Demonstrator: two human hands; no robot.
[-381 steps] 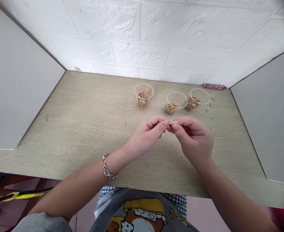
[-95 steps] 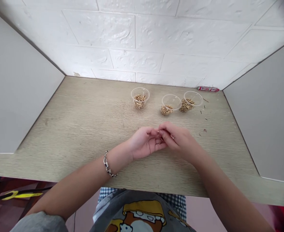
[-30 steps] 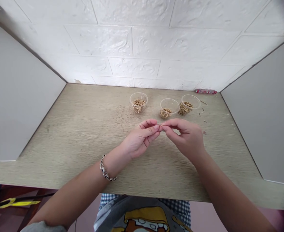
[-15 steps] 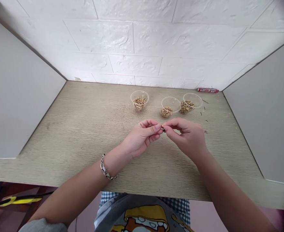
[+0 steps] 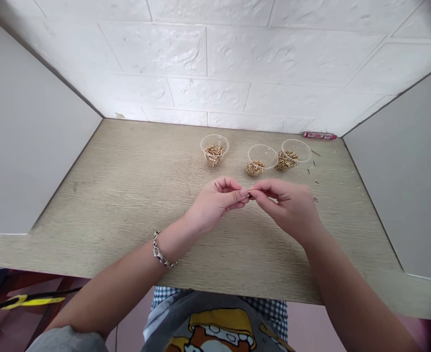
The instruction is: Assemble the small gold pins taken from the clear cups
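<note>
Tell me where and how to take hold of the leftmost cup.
The leftmost cup is probably best held by its upper wall, just under the rim, from the left: it flares toward the top, and the other two cups stand to its right. Keep it level; it is open and holds golden pieces.

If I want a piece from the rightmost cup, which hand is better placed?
Probably your right hand: it lies nearer the rightmost cup, with your left hand farther across. Both appear to pinch a small piece, so neither looks free.

Soft light glares off the white wall (image 5: 222, 63), while the frame's upper right corner is dark.
</note>
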